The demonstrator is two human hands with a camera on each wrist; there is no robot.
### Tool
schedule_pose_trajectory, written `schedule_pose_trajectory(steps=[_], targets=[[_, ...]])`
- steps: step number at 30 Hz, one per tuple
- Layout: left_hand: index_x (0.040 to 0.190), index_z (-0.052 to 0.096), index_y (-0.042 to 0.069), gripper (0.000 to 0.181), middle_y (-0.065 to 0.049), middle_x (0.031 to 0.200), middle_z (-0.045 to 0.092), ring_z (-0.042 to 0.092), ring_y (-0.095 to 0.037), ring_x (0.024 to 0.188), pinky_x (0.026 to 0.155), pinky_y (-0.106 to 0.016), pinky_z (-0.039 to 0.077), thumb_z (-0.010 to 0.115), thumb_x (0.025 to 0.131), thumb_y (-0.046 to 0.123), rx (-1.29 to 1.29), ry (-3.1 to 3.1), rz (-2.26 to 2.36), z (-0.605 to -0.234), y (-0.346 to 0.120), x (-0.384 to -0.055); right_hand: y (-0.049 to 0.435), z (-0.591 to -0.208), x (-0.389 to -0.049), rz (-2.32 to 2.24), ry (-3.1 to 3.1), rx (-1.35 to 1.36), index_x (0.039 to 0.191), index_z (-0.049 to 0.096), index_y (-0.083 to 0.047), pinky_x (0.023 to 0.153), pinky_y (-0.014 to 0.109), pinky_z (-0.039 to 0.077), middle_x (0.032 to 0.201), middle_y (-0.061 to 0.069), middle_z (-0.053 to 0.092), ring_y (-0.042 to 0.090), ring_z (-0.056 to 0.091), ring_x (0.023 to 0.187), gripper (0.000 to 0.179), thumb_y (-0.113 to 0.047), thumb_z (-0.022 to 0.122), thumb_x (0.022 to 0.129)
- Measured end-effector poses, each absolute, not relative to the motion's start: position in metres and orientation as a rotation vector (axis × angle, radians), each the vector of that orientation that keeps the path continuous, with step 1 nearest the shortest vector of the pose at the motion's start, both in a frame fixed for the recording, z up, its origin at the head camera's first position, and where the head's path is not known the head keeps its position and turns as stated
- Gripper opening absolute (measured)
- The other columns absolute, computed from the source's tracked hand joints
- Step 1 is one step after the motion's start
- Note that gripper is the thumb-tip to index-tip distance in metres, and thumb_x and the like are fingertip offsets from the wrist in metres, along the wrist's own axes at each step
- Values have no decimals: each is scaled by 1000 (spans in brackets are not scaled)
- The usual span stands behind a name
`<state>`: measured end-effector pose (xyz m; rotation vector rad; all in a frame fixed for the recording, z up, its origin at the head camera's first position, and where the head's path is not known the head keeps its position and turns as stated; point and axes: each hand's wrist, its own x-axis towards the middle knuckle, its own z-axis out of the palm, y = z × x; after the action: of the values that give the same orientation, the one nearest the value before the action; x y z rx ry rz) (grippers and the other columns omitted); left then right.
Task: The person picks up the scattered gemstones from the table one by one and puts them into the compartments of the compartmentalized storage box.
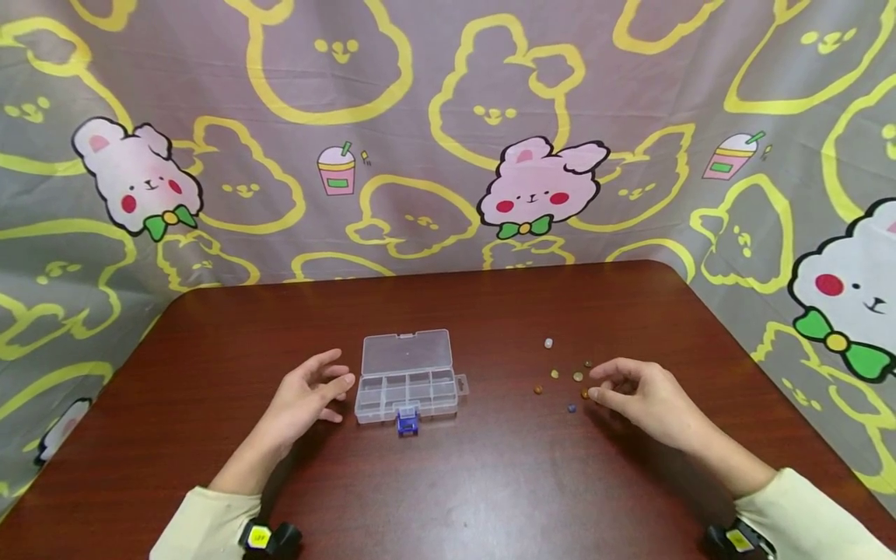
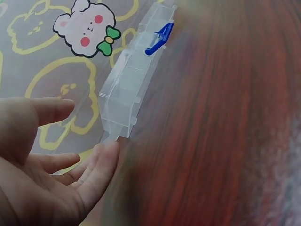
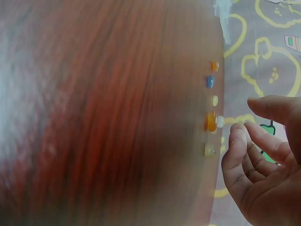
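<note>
A clear plastic compartment box (image 1: 406,393) stands on the table with its lid (image 1: 407,352) folded back and a blue latch (image 1: 407,421) at its front. Just left of it is my left hand (image 1: 304,395), fingers loosely bent and holding nothing. In the left wrist view the fingertips (image 2: 109,150) come close to the box's end; contact is unclear. My right hand (image 1: 647,400) hovers by several small beads, thumb and fingers apart. Nearest are an orange bead (image 1: 585,393) and a blue bead (image 1: 572,408). A white bead (image 1: 549,342) lies farther back.
The dark wooden table (image 1: 476,482) has rounded far corners. Behind it and along both sides hangs a grey patterned cloth (image 1: 420,155). A small hanging tab (image 1: 462,384) sticks out from the box's right end, towards the beads.
</note>
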<state>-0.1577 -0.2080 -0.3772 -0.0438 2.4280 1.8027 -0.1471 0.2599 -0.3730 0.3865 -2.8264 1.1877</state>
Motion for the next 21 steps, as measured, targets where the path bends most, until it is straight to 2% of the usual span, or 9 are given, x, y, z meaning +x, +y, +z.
schedule_pose_trajectory(steps=[9, 21], targets=[[150, 35, -7, 63, -32, 132, 53, 64, -21, 83, 59, -32, 57, 66, 96, 7, -10, 2394, 1839, -382, -203, -159, 250, -378, -142, 1346, -2871, 414, 104, 72, -5, 46, 27, 45, 71, 1, 62, 15, 56, 53, 18, -12, 77, 88], [145, 41, -9, 57, -30, 126, 57, 63, -18, 79, 58, -33, 57, 66, 96, 6, 67, 2428, 1802, -388, -197, -157, 242, -384, -143, 1316, -2906, 452, 109, 72, -3, 38, 28, 45, 71, -1, 60, 11, 50, 46, 22, -12, 77, 89]])
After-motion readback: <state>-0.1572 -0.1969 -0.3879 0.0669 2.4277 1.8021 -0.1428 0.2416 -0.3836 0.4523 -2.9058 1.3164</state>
